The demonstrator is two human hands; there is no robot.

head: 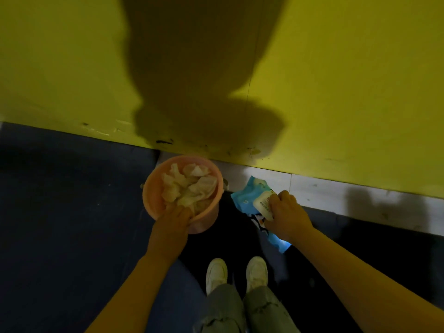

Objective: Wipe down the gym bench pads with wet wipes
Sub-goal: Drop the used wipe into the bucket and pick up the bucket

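Presently, the near rim of the pink bucket (153, 200) of used wipes (189, 188) is gripped by the left hand (176, 216); the blue wet-wipe pack (247, 195), beside it on the floor, is clasped by the right hand (286, 212) fingers.

Head view, looking down at the dark floor (60, 224) beside a yellow-green wall (336, 92). Left hand (175, 216) grips the near rim of a round pink plastic bucket (153, 195) holding crumpled white used wipes (189, 186). Right hand (286, 212) holds a blue soft wet-wipe packet (247, 195) at its white lid. White shoes (216, 272) are visible near.
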